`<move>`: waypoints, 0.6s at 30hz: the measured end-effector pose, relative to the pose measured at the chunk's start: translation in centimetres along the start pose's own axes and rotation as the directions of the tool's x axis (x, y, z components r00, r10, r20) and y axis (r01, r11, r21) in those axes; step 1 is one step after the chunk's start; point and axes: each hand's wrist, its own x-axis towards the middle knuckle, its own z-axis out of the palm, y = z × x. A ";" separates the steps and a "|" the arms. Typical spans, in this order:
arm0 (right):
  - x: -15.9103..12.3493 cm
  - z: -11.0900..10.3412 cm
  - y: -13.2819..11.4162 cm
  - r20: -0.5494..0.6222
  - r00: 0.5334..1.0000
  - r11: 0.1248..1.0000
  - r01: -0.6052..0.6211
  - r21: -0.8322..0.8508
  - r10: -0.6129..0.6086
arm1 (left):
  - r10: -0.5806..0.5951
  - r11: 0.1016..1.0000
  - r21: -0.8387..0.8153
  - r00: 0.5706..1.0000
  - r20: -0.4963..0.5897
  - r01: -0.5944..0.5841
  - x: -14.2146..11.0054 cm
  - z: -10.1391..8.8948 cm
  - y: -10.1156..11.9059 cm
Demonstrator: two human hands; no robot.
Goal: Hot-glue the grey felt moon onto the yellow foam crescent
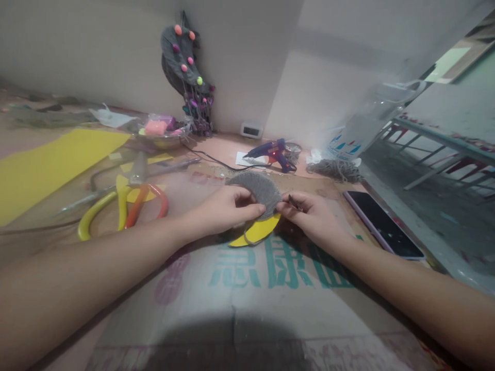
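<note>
Over the table's middle I hold a yellow crescent (pixel 263 230), its upper part covered in grey yarn (pixel 260 188) and its lower tip bare. A strand of the yarn loops loosely across the yellow. My left hand (pixel 235 208) grips the crescent from the left, thumb on the grey face. At the right edge of the crescent, my right hand (pixel 305 211) has its fingers pinched together on the yarn. A short dark piece shows between those fingers, probably bunched yarn, too blurred to be sure.
Scissors (pixel 145 206) with yellow and orange handles lie left, near a yellow sheet (pixel 58 167). Behind my hands are a corded glue gun (pixel 270 153) with a red light and a grey yarn bundle (pixel 336 169). A phone (pixel 384 224) lies right. A grey crescent decoration (pixel 180 56) leans on the wall.
</note>
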 end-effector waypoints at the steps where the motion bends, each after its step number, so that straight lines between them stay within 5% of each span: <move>1: 0.0 0.0 -0.1 0.010 1.000 1.000 -0.005 0.004 0.005 | 0.032 0.999 0.031 0.999 -0.002 -0.032 0.0 0.0 0.1; 4: 0.0 0.2 -0.3 0.039 0.999 1.000 -0.014 -0.009 0.014 | 0.100 0.989 0.108 0.995 -0.014 -0.098 0.0 -0.2 0.2; 18: -0.2 0.3 -0.8 0.030 1.000 0.988 0.012 -0.154 -0.008 | 0.066 0.993 0.098 0.998 -0.009 -0.065 0.0 0.0 0.5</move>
